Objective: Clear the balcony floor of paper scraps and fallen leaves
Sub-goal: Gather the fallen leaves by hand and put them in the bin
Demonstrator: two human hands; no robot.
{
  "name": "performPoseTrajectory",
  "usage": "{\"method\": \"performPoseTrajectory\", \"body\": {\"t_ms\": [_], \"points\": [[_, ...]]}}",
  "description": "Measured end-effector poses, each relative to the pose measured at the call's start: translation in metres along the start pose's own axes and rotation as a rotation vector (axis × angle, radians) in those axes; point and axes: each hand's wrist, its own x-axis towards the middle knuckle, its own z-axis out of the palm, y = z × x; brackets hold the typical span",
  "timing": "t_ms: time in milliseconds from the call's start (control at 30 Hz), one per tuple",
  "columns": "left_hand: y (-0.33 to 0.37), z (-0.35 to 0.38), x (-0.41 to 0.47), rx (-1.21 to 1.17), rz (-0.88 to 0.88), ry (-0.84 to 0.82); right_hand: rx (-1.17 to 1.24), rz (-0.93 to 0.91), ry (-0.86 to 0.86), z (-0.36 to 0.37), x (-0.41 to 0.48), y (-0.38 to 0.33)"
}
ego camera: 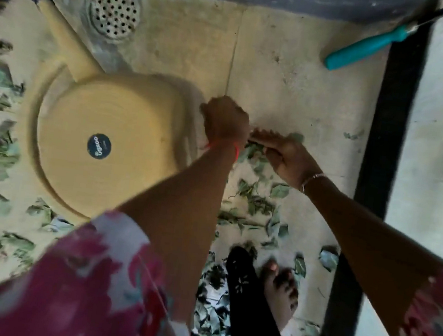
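Balcony floor [295, 79], beige tile: leaves [255, 197] scattered near and left. Yellow pan [104, 114] gripped at right rim by left hand [224, 120]; right hand [286, 153] flat against leaves. Rim should be kept floor-tight while leaves are pushed in.

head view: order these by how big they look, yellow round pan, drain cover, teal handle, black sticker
1. yellow round plastic pan
2. round perforated metal drain cover and teal plastic handle: handle longer, drain wider, too close to rank
3. black round sticker on the pan
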Motion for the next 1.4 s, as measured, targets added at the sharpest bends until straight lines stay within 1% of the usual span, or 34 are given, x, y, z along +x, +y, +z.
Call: {"method": "performPoseTrajectory", "body": {"t_ms": [33,100,167,233,300,400,433,500,567,633,700,767,833,933,1000,1067,1133,1200,1267,1300,1367,1400], "points": [[-0.006,0.011,-0.006,-0.079,0.008,0.12,0.017,0.003,0.054,-0.003,-0.011,0.003],[-0.017,0.027,-0.02,-0.209,0.043,0.275,-0.009,-0.004,0.184,-0.013,-0.009,0.006],[-0.021,0.039,-0.021,-0.389,0.113,0.356,-0.084,0.013,0.245,-0.025,0.014,0.014],[-0.021,0.041,-0.011,-0.438,0.196,0.404,-0.158,0.047,0.27,-0.039,0.051,0.019],[-0.025,0.046,-0.003,-0.399,0.198,0.372,-0.197,0.062,0.285,-0.047,0.084,0.021],[-0.038,0.063,0.005,-0.307,0.19,0.266,-0.314,0.092,0.217,-0.035,0.109,0.024],[-0.04,0.069,0.005,-0.279,0.205,0.249,-0.363,0.068,0.183,-0.028,0.107,0.024],[-0.045,0.072,-0.001,-0.296,0.259,0.218,-0.377,-0.061,0.149,-0.011,0.087,0.016],[-0.05,0.076,-0.016,-0.372,0.329,0.118,-0.327,-0.155,0.154,0.01,0.054,0.015],[-0.061,0.077,-0.044,-0.425,0.389,0.01,-0.251,-0.131,0.166,0.026,0.013,0.015],[-0.074,0.077,-0.065,-0.488,0.425,-0.06,-0.169,-0.096,0.128,0.034,-0.016,0.016],[-0.084,0.072,-0.078,-0.504,0.437,-0.104,-0.075,-0.071,0.185,0.032,-0.037,0.014],[-0.088,0.068,-0.083,-0.444,0.478,-0.106,-0.014,0.039,0.344,0.02,-0.052,0.016],[-0.088,0.068,-0.07,-0.282,0.521,-0.061,-0.068,0.366,0.598,-0.003,-0.052,0.034],[-0.089,0.07,-0.059,-0.245,0.487,-0.052,-0.082,0.48,0.641,-0.011,-0.047,0.049],[-0.087,0.074,-0.055,-0.213,0.488,-0.035,-0.163,0.496,0.609,-0.01,-0.041,0.057],[-0.088,0.077,-0.057,-0.219,0.493,-0.008,-0.234,0.447,0.549,0.005,-0.038,0.053],[-0.089,0.08,-0.062,-0.235,0.519,-0.03,-0.284,0.305,0.45,0.023,-0.039,0.04],[-0.089,0.082,-0.065,-0.264,0.546,-0.09,-0.292,0.149,0.334,0.041,-0.042,0.031],[-0.093,0.08,-0.071,-0.296,0.532,-0.135,-0.297,0.095,0.276,0.051,-0.048,0.024],[-0.091,0.078,-0.078,-0.393,0.489,-0.247,-0.288,0.049,0.188,0.058,-0.049,0.017],[-0.096,0.071,-0.095,-0.423,0.448,-0.319,-0.255,0.057,0.134,0.063,-0.061,0.005]]}}
